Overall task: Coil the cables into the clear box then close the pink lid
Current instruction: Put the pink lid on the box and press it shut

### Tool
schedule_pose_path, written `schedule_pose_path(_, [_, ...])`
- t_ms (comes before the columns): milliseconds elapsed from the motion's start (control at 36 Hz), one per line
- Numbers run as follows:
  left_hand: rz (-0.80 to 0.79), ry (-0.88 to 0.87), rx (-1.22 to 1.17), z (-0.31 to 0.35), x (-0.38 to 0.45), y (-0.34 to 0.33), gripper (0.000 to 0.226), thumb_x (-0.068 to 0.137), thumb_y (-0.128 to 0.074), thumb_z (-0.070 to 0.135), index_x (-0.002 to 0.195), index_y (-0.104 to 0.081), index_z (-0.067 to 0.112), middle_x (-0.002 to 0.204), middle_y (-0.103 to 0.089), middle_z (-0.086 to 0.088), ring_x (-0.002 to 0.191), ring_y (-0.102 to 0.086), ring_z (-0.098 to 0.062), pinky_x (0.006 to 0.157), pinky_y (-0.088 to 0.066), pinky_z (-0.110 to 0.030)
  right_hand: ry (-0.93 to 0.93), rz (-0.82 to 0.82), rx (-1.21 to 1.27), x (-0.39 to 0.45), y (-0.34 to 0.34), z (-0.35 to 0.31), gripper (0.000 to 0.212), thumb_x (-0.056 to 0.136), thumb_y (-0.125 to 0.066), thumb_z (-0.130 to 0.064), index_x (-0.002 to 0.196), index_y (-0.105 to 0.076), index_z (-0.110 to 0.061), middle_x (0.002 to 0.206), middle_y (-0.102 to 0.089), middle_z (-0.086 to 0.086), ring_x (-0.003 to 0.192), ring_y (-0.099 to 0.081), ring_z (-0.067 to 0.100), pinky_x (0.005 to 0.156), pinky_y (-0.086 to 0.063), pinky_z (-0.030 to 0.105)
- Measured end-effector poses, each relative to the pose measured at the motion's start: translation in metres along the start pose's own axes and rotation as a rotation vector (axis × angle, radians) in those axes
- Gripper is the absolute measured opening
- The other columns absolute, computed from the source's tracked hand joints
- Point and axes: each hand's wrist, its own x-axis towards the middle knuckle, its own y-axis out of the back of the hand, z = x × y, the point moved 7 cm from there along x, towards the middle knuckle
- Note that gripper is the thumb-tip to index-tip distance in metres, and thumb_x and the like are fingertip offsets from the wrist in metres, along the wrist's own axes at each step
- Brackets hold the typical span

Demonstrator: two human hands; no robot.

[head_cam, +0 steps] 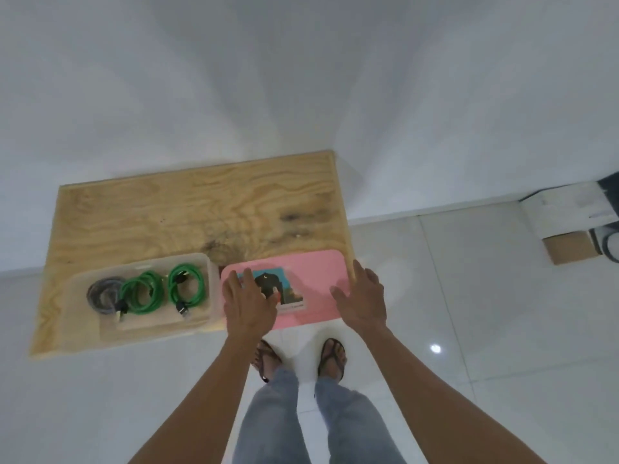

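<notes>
View from my head, looking down at a plywood counter [187, 212] set against a white wall [301, 78]. The clear box [83, 316] stands at the counter's near left part, open at the top. Inside it lie three coiled cables side by side: a grey cable [102, 294] at the left, a green cable [142, 293] in the middle and a second green cable [186, 283] at the right, each with a dark plug at its near end. The pink lid [311, 279] lies flat just right of the box, at the counter's near right corner, its near edge reaching past the counter's rim. A picture sticker [284, 289] sits on the lid's left half.

My left hand [249, 304] is over the left end of the lid, its fingers [248, 279] straight and slightly spread, covering part of the sticker; I cannot tell whether they press the lid or hover over it. My right hand [363, 298] is at the lid's right end, fingers [358, 267] straight and spread, thumb pointing in over the pink surface. Neither hand is curled round anything.

Below, my feet in sandals [331, 356] stand on a white tiled floor [469, 313]. A cardboard box [566, 251] sits on the floor at far right.
</notes>
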Motion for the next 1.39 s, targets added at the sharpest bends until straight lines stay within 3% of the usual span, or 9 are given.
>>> schedule_pose_path(139, [0.012,0.062,0.097,0.0,0.005,-0.018,0.082,0.089,-0.068,0.039,0.153,-0.022,0.016,0.163,-0.006,-0.016,0.15,-0.005,-0.04,0.115,-0.025,-0.056,0.006,-0.041,0.039,0.012,-0.012,0.008,0.081,0.091,-0.061,-0.037,0.157,-0.016,-0.025,0.157,-0.029,0.011,0.14,-0.033,0.035,0.102,-0.043,0.049])
schedule_pose_path(250, [0.029,0.064,0.07,0.002,0.004,-0.027,0.088,0.086,-0.073,0.039,0.154,-0.022,0.019,0.165,-0.007,-0.014,0.151,-0.005,-0.037,0.113,-0.027,-0.058,-0.005,-0.03,0.102,0.017,-0.017,0.016,0.072,0.087,-0.061,-0.028,0.15,-0.026,-0.033,0.141,-0.043,0.008,0.126,-0.046,0.033,0.088,-0.052,0.046])
schedule_pose_path(444, [0.02,0.149,0.029,0.007,-0.003,-0.038,0.117,0.072,-0.081,0.055,0.155,-0.006,0.023,0.164,0.007,-0.013,0.151,0.004,-0.037,0.109,-0.03,-0.065,-0.06,-0.023,0.173,0.017,-0.009,0.034,0.071,0.095,-0.059,-0.017,0.157,-0.023,-0.022,0.147,-0.043,0.01,0.132,-0.045,0.03,0.103,-0.043,0.042])
schedule_pose_path(611, [0.028,0.161,-0.066,0.017,-0.005,-0.037,0.109,0.065,-0.088,0.051,0.148,-0.022,0.023,0.161,-0.003,-0.017,0.148,-0.011,-0.04,0.105,-0.033,-0.062,-0.049,0.021,0.114,0.015,0.006,0.033,0.067,0.096,-0.056,-0.019,0.156,-0.025,-0.018,0.142,-0.047,0.012,0.128,-0.048,0.032,0.101,-0.046,0.041])
schedule_pose_path(778, [0.045,0.139,-0.05,0.043,-0.012,-0.012,0.105,0.063,-0.083,0.062,0.142,-0.029,0.019,0.143,-0.033,-0.013,0.137,-0.031,-0.035,0.101,-0.035,-0.052,-0.091,0.112,0.141,0.009,0.033,0.025,0.073,0.093,-0.062,-0.033,0.155,-0.026,-0.016,0.148,-0.044,0.01,0.134,-0.044,0.032,0.104,-0.043,0.045])
schedule_pose_path(972, [0.223,0.015,-0.052,0.058,-0.021,0.074,0.111,0.061,-0.078,0.069,0.147,-0.026,0.022,0.152,-0.03,-0.01,0.14,-0.028,-0.034,0.106,-0.033,-0.05,-0.049,0.191,0.196,0.0,0.053,-0.031,0.064,0.089,-0.064,-0.042,0.136,-0.044,-0.003,0.131,-0.057,0.016,0.121,-0.053,0.038,0.098,-0.048,0.046])
schedule_pose_path(1139, [0.327,0.038,-0.204,0.01,-0.021,0.148,0.105,0.061,-0.084,0.059,0.145,-0.034,0.021,0.154,-0.027,-0.014,0.139,-0.032,-0.036,0.107,-0.038,-0.05,0.081,0.188,0.241,-0.027,0.033,-0.111,0.07,0.087,-0.069,-0.041,0.142,-0.044,-0.005,0.137,-0.054,0.015,0.126,-0.051,0.036,0.104,-0.046,0.043])
schedule_pose_path(1278, [0.33,0.082,-0.237,-0.062,-0.017,0.195,0.105,0.06,-0.083,0.063,0.142,-0.037,0.016,0.134,-0.045,-0.013,0.125,-0.046,-0.034,0.102,-0.043,-0.047,0.166,0.163,0.288,-0.058,-0.011,-0.173,0.069,0.084,-0.074,-0.035,0.141,-0.047,-0.007,0.136,-0.053,0.014,0.126,-0.051,0.034,0.101,-0.045,0.039])
schedule_pose_path(1389, [0.349,0.08,-0.232,-0.125,-0.013,0.222,0.106,0.061,-0.081,0.066,0.144,-0.038,0.015,0.134,-0.045,-0.012,0.127,-0.046,-0.034,0.101,-0.042,-0.047,0.205,0.121,0.263,-0.086,-0.056,-0.215,0.07,0.087,-0.071,-0.033,0.145,-0.041,-0.006,0.142,-0.049,0.014,0.131,-0.047,0.032,0.104,-0.042,0.037])
